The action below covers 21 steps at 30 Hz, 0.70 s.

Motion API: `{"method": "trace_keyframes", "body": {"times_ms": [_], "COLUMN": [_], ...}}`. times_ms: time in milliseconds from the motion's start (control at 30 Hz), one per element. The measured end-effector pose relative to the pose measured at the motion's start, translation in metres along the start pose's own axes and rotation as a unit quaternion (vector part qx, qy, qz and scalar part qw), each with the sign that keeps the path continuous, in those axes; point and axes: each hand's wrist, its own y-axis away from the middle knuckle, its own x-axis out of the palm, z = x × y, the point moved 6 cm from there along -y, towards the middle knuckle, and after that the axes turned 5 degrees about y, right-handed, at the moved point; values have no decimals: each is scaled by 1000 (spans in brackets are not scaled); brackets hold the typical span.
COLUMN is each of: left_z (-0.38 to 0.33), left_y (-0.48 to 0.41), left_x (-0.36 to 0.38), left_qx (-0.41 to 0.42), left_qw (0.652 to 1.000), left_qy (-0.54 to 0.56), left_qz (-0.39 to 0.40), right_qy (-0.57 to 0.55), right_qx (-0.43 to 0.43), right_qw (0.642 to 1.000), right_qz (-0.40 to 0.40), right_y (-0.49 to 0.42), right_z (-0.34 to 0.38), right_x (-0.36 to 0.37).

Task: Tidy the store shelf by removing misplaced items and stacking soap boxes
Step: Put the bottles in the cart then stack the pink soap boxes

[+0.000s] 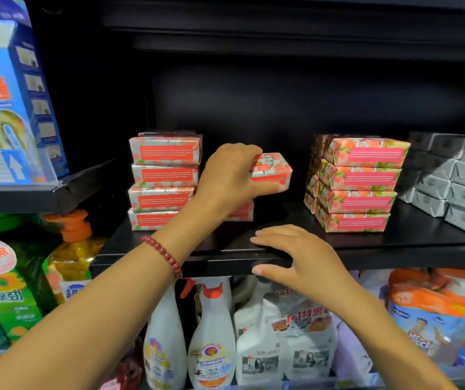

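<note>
1. We are grasping a red-labelled soap box (274, 168) in our left grip (229, 178), with the fingers curling over its top and the thumb pressing along its near side.
2. That box is sitting tilted above the black shelf (394, 243), between the two patterned stacks and near the middle of the shelf.
3. Under the same grip, a second red-labelled box (241, 212) is lying on the shelf, mostly hidden by our hand. We cannot tell whether the two boxes are touching.
4. A red-labelled stack (165, 178), four boxes high, is standing toward the shelf's left end, just beside our left wrist.
5. A pink-labelled stack (360, 184), also four high, is standing right of the middle, well apart from the held box.
6. Grey-wrapped boxes (450, 175) are filling the shelf's right end, just beside the pink-labelled stack.
7. Our right grip (296, 257) is released, its fingers lying relaxed on the shelf's front edge and the thumb reaching under the lip.
8. A red bead bracelet (163, 254) is circling our left wrist.
9. White spray bottles (211, 333) are standing below the shelf's front edge, and an orange-pump bottle (70, 249) is standing below its left corner.
</note>
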Motion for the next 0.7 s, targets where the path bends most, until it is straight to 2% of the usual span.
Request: {"method": "trace_keyframes", "body": {"times_ms": [233,367,500,700], "left_z": [11,0,7,8], "left_y": [-10,0,12,28], "left_x": [1,-5,-10,-12], "left_qx": [-21,30,23,57], "left_qw": [998,994,992,979], "left_qy": [-46,-103,-124,-187], "left_qz": [48,18,-22,-58], "right_qy": [-7,-9,-6,6], "right_qx": [5,4,3,1], "right_qw": [1000,1000,1000,1000], "right_qz": [-10,-16,-17,-21], "right_y": [1,1,2,3], "right_z": [-3,-3,-3,-3], "right_x": [2,2,2,3]}}
